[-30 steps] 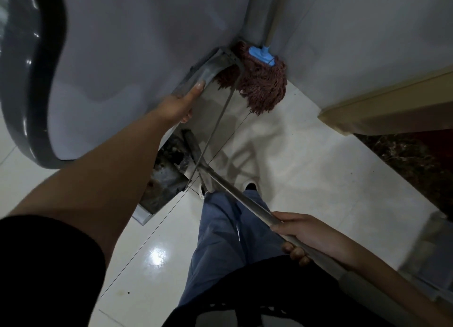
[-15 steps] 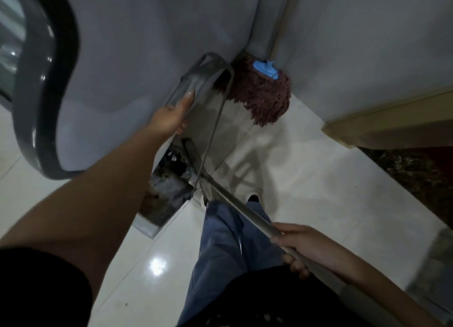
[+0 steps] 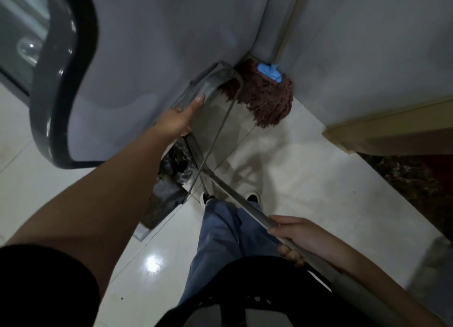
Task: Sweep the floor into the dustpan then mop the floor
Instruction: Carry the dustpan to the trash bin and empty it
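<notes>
Spreading across the whole lower view, pale glossy floor tiles (image 3: 306,179) are reflecting a ceiling light. Grey wall (image 3: 159,45) is rising behind, w/ a dark curved frame (image 3: 49,94) at far left. Mop (image 3: 267,99), reddish strings w/ blue clamp, is leaning in the corner, head resting on the floor, handle running up the wall. Dustpan (image 3: 169,192) is sitting on the floor by the wall, dark debris inside, its tall handle frame (image 3: 213,81) reaching up twd the mop. Left hand (image 3: 179,121) is gripping that frame's upper part, fingers closed around it. Right hand (image 3: 291,236) is wrapped shut on the broom handle (image 3: 235,199), which is slanting down to the dustpan; broom head mostly hidden. Blue trousers (image 3: 220,241) are showing below.
</notes>
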Action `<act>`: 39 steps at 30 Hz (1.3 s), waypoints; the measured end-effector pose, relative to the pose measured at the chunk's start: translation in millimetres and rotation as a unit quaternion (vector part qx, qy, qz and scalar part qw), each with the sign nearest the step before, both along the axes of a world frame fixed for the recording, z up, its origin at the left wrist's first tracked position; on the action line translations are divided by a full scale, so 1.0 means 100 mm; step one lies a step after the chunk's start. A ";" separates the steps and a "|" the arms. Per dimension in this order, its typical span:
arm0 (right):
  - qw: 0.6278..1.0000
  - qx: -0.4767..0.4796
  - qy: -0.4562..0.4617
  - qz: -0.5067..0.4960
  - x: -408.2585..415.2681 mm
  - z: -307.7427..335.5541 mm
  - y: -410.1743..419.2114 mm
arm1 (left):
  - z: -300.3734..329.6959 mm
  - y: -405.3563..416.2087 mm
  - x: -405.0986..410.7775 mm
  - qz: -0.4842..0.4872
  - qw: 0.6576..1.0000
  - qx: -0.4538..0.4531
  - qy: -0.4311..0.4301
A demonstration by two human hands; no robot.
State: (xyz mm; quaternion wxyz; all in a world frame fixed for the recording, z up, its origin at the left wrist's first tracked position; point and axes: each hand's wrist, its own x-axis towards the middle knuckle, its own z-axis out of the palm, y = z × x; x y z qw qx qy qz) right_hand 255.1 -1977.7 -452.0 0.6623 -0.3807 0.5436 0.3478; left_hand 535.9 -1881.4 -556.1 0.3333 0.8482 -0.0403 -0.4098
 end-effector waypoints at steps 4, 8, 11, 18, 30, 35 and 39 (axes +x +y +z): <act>1.000 0.001 -0.003 0.012 0.00 0.02 0.01 | 0.11 0.06 0.01 0.005 1.000 -0.020 -0.016; 1.000 0.007 -0.002 0.026 -0.02 0.09 -0.05 | 0.29 0.42 -0.06 -0.016 0.995 -0.034 -0.091; 0.998 -0.008 -0.006 0.060 -0.02 0.15 -0.18 | 0.46 0.90 -0.19 -0.028 0.987 -0.081 -0.136; 0.998 -0.024 -0.021 0.051 -0.07 0.32 -0.55 | 1.20 1.27 -0.60 0.145 0.951 -0.250 -0.108; 0.981 -0.018 -0.009 0.192 -0.09 0.36 -1.59 | 1.89 1.06 -2.21 0.299 0.931 -0.201 -0.063; 0.955 -0.050 -0.009 0.292 -0.03 0.22 -1.73 | 1.54 0.99 -2.79 0.400 0.911 -0.096 0.021; 0.916 -0.093 -0.027 0.390 -0.04 0.00 -1.54 | 1.10 0.94 -3.29 0.489 0.869 -0.062 0.035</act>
